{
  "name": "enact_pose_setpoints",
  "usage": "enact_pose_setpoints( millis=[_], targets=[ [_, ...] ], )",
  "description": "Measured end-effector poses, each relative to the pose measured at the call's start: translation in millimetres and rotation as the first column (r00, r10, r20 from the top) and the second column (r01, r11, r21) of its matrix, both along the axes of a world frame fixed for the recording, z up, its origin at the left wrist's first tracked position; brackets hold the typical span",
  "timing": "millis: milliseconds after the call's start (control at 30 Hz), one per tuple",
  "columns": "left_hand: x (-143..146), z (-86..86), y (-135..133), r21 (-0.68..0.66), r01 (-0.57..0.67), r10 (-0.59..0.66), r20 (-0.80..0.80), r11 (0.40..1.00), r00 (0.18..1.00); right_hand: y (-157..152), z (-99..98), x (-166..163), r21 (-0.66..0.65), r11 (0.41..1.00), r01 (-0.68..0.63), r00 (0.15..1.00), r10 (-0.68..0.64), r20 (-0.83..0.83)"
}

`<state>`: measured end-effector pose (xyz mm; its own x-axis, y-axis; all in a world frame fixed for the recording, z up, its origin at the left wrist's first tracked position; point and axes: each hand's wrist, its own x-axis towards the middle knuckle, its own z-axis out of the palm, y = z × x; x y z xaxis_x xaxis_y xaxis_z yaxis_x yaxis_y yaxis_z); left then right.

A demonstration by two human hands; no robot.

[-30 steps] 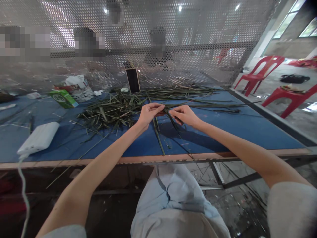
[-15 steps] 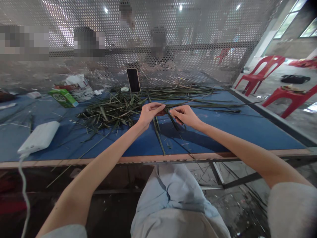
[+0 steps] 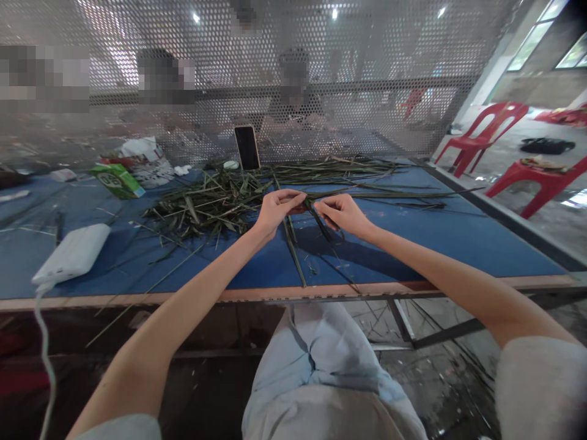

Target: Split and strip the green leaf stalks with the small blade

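Two hands [image 3: 274, 212] pinch several leaf strips [image 3: 320, 223] above one table [image 3: 463, 235] bearing one phone [image 3: 247, 148], one carton [image 3: 118, 181].

Held strips [image 3: 318, 220] partly hidden by fingers [image 3: 293, 200], cable [image 3: 46, 345] cropped

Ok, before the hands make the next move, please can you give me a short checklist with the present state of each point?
1. Left hand pinching the green strips: ok.
2. Right hand closed on the same strips: ok.
3. Strips tight between the fingertips: cannot tell, fingers cover that part.
4. Phone standing up, apart from both hands: ok.
5. White cable away from the hands: ok, it hangs at far left.
6. Front table edge free of stalks: not ok, a thin stalk overhangs it.
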<state>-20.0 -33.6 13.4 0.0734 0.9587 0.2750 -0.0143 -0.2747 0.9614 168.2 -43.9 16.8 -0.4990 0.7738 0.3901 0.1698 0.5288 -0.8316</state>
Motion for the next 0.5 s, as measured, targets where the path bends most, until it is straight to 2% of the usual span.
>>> enact_pose_setpoints(
  millis=[500],
  targets=[
    [0.7,1.2,-1.9,0.006,0.006,-0.006,-0.012,1.0,1.0,1.2,-1.5,0.7,0.025,0.999,0.023,1.0,-0.023,0.008]
  ],
)
